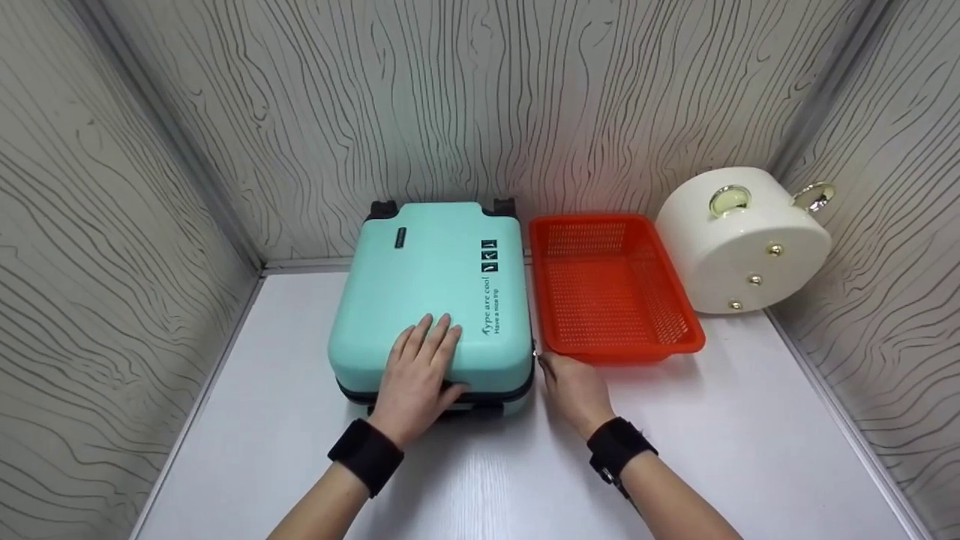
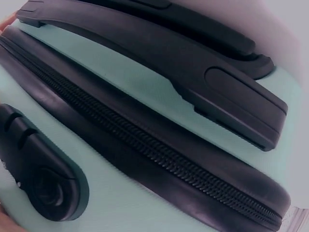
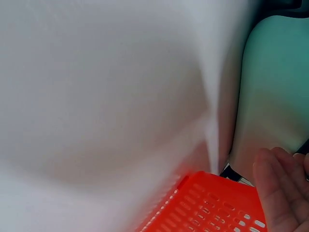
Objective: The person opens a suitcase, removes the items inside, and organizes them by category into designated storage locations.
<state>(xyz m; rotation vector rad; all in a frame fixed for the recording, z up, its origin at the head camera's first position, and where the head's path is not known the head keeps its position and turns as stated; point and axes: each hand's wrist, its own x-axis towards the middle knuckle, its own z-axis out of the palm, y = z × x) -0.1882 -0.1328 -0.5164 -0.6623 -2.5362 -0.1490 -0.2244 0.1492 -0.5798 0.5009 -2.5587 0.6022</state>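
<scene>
A mint-green hard-shell suitcase (image 1: 435,277) lies flat on the white table. My left hand (image 1: 418,367) rests on its lid near the front edge, fingers straight and slightly spread. At the suitcase's right front corner, my right hand (image 1: 576,390) has its fingers curled and pinches a small metal zipper pull (image 1: 535,352), mostly hidden by the fingers. The left wrist view shows the black zipper (image 2: 159,154) along the front with its teeth meshed, a black carry handle (image 2: 159,53) and a black lock (image 2: 43,169).
A red plastic basket (image 1: 622,349) stands right of the suitcase, close to my right hand. Beyond it, a white round case (image 1: 720,247) with gold feet and rings leans at the back right corner. Wood-patterned walls (image 1: 450,97) enclose the table (image 1: 480,480).
</scene>
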